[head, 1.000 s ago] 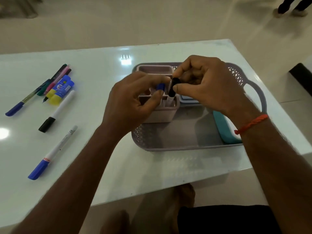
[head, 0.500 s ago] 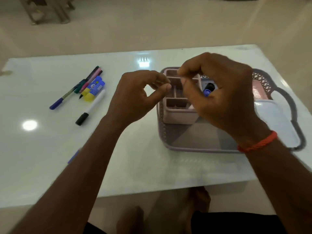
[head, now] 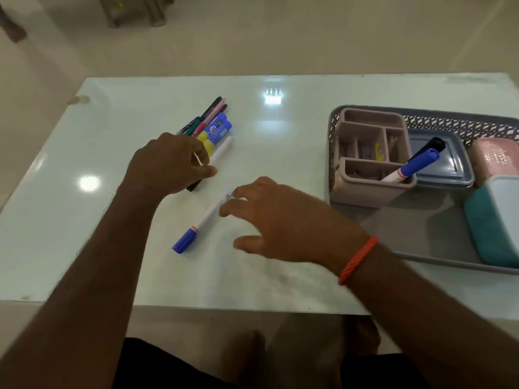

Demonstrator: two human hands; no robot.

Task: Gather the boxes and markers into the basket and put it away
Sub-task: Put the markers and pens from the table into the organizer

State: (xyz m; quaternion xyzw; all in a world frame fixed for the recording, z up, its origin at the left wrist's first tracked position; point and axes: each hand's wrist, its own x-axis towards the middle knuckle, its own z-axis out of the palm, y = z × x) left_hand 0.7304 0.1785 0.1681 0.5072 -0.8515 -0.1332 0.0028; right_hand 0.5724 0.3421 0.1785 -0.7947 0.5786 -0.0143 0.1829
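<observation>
A grey basket (head: 421, 237) sits at the table's right and holds a pink-grey organizer (head: 365, 190). A blue-capped marker (head: 415, 164) and a black-capped marker (head: 436, 143) lean in the organizer. Behind and beside it lie a grey-lidded box (head: 441, 171), a pink box (head: 494, 158) and a teal box (head: 491, 228). My left hand (head: 168, 164) curls its fingers and thumb round a white marker with a black cap (head: 223, 148). My right hand (head: 283, 223) is spread, its fingertips touching a loose blue-capped marker (head: 202, 223).
A bunch of thin pens (head: 209, 116) and two blue-and-yellow glue sticks (head: 216, 133) lie just beyond my left hand. The glossy white table (head: 280, 130) ends near my legs. A stool's legs stand on the floor at the far side.
Both hands left the organizer, where the two markers now lean, and moved left to the loose markers. The view has swung left, so the basket is now at the right.
</observation>
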